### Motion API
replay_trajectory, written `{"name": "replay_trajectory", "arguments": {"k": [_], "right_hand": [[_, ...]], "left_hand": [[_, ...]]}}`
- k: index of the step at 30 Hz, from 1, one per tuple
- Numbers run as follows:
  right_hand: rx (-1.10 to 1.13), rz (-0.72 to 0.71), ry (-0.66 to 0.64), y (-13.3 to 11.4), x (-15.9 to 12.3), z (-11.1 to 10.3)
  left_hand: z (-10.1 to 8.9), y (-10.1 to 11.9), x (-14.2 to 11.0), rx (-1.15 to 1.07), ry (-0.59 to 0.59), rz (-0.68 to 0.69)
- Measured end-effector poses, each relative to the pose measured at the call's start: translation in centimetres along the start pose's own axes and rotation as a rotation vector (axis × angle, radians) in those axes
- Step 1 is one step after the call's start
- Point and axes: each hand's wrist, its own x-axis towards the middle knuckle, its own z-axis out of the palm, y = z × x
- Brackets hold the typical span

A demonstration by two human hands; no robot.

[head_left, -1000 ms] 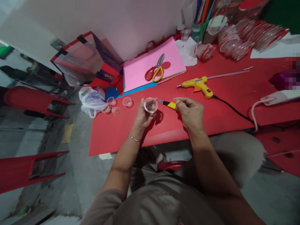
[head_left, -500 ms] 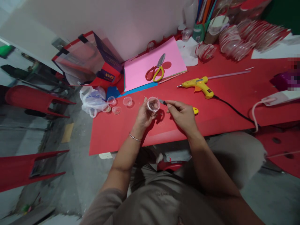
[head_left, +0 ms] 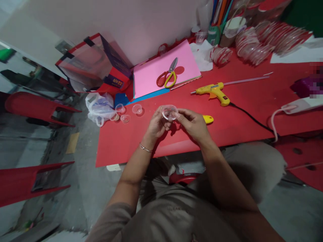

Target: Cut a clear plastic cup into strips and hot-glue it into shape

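Observation:
A small clear plastic cup (head_left: 169, 113), its rim turned up towards me, is held above the red table. My left hand (head_left: 156, 125) grips its left side with curled fingers. At the cup's right edge my right hand (head_left: 193, 125) pinches the rim between thumb and fingers. Beyond the right hand shows the yellow end of a utility knife (head_left: 208, 119), which appears to lie on the table; the hands and cup hide the rest of it. More small clear cups (head_left: 137, 109) stand to the left of my left hand.
Scissors (head_left: 170, 74) lie on pink paper (head_left: 148, 75) at the back. A yellow hot glue gun (head_left: 213, 90) with a black cord lies to the right. Stacked clear lids (head_left: 252, 47) sit back right; a plastic bag (head_left: 99, 107) and a carrier bag (head_left: 101, 67) are left.
My right hand has moved left off the utility knife and onto the cup's rim. The cup has shifted slightly right, and the knife's blade is now hidden.

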Motion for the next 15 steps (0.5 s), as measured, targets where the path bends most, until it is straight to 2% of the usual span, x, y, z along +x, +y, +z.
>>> {"name": "replay_trajectory", "arguments": {"k": [3, 8, 15], "right_hand": [[-0.069, -0.034, -0.005, -0.13, -0.14, 0.15], [-0.271, -0.107, 0.0, -0.14, -0.35, 0.17], [-0.523, -0.32, 0.137, 0.05, -0.26, -0.01]], "left_hand": [[-0.05, -0.07, 0.09, -0.008, -0.011, 0.009], [0.4, -0.35, 0.17, 0.059, 0.045, 0.015], [0.6, -0.96, 0.37, 0.183, 0.155, 0.184]]}}
